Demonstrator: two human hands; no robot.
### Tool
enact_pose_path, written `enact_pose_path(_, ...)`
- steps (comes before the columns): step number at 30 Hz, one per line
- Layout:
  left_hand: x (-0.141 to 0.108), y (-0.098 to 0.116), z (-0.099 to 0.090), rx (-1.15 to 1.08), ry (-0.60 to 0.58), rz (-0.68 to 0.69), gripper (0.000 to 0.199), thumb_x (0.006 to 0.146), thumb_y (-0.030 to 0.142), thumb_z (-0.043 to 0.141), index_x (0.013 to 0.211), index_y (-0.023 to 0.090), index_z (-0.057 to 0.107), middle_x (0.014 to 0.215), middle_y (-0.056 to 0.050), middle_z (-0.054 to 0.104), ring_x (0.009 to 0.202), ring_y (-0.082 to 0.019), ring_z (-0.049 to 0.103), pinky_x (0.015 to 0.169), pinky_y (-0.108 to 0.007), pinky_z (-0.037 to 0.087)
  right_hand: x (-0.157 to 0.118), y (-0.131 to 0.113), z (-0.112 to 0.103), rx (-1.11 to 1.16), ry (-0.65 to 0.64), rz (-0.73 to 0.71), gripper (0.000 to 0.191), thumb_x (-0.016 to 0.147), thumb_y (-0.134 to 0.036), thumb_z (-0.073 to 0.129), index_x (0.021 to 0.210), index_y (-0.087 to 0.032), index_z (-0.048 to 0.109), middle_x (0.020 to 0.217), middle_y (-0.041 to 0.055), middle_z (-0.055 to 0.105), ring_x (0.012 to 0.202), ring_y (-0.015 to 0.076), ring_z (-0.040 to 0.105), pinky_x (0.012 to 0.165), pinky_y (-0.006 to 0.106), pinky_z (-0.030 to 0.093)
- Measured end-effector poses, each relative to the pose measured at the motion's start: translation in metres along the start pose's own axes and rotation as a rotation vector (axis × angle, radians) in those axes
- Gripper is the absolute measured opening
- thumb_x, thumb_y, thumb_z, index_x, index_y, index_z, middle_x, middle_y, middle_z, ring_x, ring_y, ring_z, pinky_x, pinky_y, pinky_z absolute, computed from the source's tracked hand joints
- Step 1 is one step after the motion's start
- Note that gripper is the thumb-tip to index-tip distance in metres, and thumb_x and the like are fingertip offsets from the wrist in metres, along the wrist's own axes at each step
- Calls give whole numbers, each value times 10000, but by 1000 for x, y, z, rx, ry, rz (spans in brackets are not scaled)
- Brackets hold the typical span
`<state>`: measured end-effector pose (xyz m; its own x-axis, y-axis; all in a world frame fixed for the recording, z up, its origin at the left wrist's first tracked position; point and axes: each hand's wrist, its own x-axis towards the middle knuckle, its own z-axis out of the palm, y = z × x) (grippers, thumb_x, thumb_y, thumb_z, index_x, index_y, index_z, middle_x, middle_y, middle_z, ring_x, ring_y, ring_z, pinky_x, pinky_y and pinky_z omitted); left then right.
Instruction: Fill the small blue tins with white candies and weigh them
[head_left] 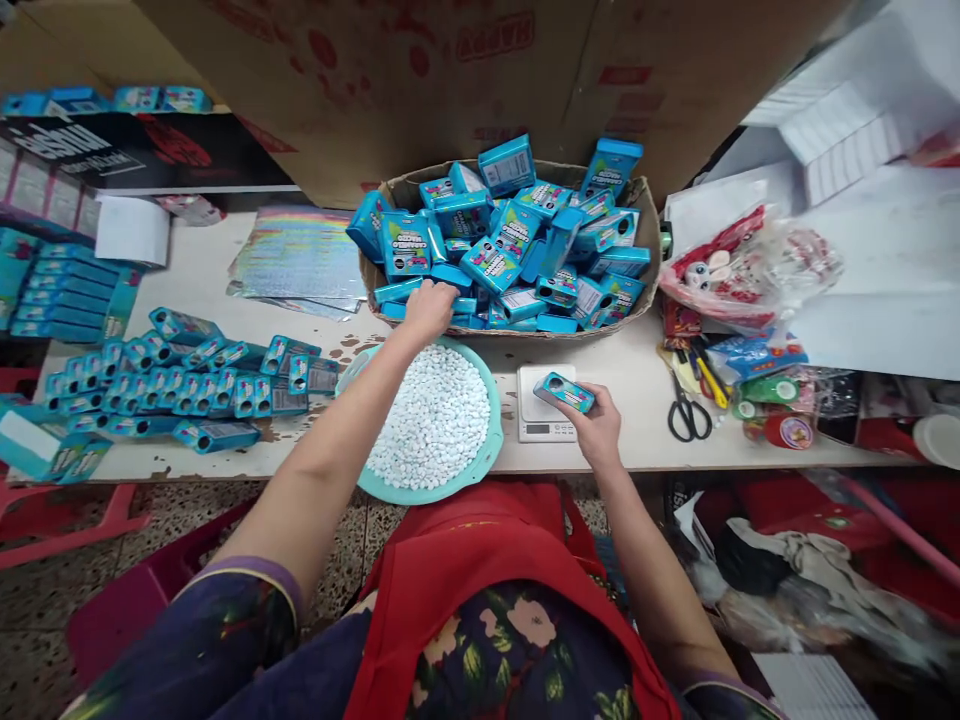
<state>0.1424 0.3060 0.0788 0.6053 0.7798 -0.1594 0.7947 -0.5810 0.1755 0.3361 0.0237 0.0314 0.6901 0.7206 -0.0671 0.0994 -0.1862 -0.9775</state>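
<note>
My right hand (600, 430) grips a small blue candy box (566, 391), its end with a round dark hole turned up, just above a white digital scale (528, 408). My left hand (430, 308) reaches to the near rim of a cardboard carton (517, 345) heaped with blue candy boxes (495, 262). Its fingers are bent closed among the boxes there; what they pinch, if anything, is hidden. Below my left forearm sits a pale green basin (493, 430) full of small white candies (439, 420).
Rows of blue boxes (172, 385) lie on the left of the table, with shiny sticker sheets (300, 255) behind them. To the right are black scissors (688, 415), a yellow cutter (709, 378) and plastic bags (750, 270). A tall cardboard box (450, 90) stands behind the carton.
</note>
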Motion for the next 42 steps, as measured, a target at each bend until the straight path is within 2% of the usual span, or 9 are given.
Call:
enact_pose_path(7,28,1,1,293,-164,100,320,793,75,484,1047,118,673,1018,-201,676,1125,-361,508,889,-472,378,0,34,-1,-65,-23,3,472,644,-422,795,1027,-202,630,1053,62,620,1010,218,603,929,406,495)
enact_pose_path(14,23,12,-12,346,-194,126,339,751,64,506,1061,91,639,967,-200,675,1020,-332,563,905,-479,358,-16,28,-23,-13,124,79,541,725,-443,729,1176,-200,556,1286,110,559,1239,235,516,1066,484,411)
enact_pose_path(20,-50,12,-68,102,185,39,356,796,202,558,1143,152,616,1098,-148,660,1061,-320,572,898,-459,430,-29,-6,-36,-32,340,22,413,775,-435,698,1089,-187,596,1151,91,606,1104,219,588,997,467,474)
enact_pose_path(23,-103,20,-79,-323,248,45,415,805,312,622,1206,213,583,1109,-71,660,964,-230,611,845,-351,484,-40,-32,-14,67,225,-61,485,760,-427,725,1168,-220,564,1195,86,595,1137,223,577,1003,449,476)
enact_pose_path(26,-146,46,-60,-756,-10,169,431,795,418,663,1165,205,605,1050,-41,677,889,-186,628,780,-293,510,-55,-59,17,228,-84,-90,709,658,-460,804,1267,-254,504,1262,89,585,1152,241,581,969,414,508)
enact_pose_path(29,-161,65,-25,-975,-265,257,416,833,460,607,1163,208,623,1086,-46,685,948,-198,636,828,-300,512,-65,-74,26,233,-208,-1,589,640,-446,814,1139,-235,583,1076,58,674,964,222,651,865,372,549)
enact_pose_path(31,-157,61,0,-944,-242,161,413,874,452,543,1203,211,609,1157,-67,666,1024,-217,627,875,-320,502,-66,-76,13,163,-106,51,429,671,-404,794,1014,-214,619,934,31,694,857,200,659,830,358,547)
enact_pose_path(35,-139,28,42,-437,-161,-107,396,865,396,546,1176,165,626,1203,-142,618,1128,-307,573,929,-401,463,-54,-64,-39,121,303,8,352,683,-339,781,950,-182,613,898,18,686,849,174,656,896,364,512)
enact_pose_path(42,-139,11,62,-299,-193,-95,213,849,284,518,974,193,664,1032,-92,666,944,-257,633,803,-341,470,-47,-36,-73,85,554,14,413,641,-366,804,941,-155,613,922,44,684,866,189,666,919,411,514)
